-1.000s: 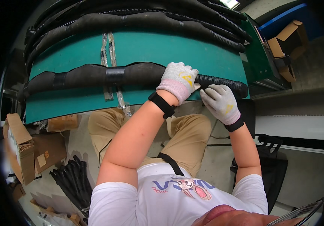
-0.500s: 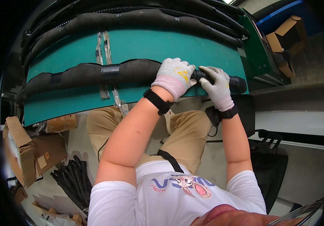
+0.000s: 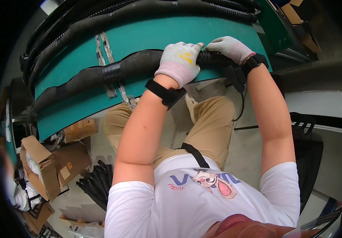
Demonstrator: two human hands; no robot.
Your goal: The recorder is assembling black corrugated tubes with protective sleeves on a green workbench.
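Note:
A long black padded hose (image 3: 135,64) lies across the green table (image 3: 155,33), with a band of shiny black tape round its middle. Toward its right end a ribbed black section (image 3: 210,59) shows. My left hand (image 3: 179,59), in a pale glove with a pink cuff, is closed round the hose just left of the ribs. Close by, my gloved right hand (image 3: 230,49) lies over the far side of the ribbed section, its fingertips pinched together near my left fingers. Whatever is between them is hidden.
More black hoses (image 3: 123,15) lie bundled along the table's far edge. Strips of silvery tape (image 3: 108,49) run under the hose. Cardboard boxes (image 3: 40,168) and a bundle of black tubes (image 3: 96,180) stand on the floor at left. A dark chair (image 3: 310,158) is at right.
My right hand has moved left and farther over the ribbed section, from spread fingers to a pinch beside my left hand. My left hand keeps its hold on the hose. The view has shifted.

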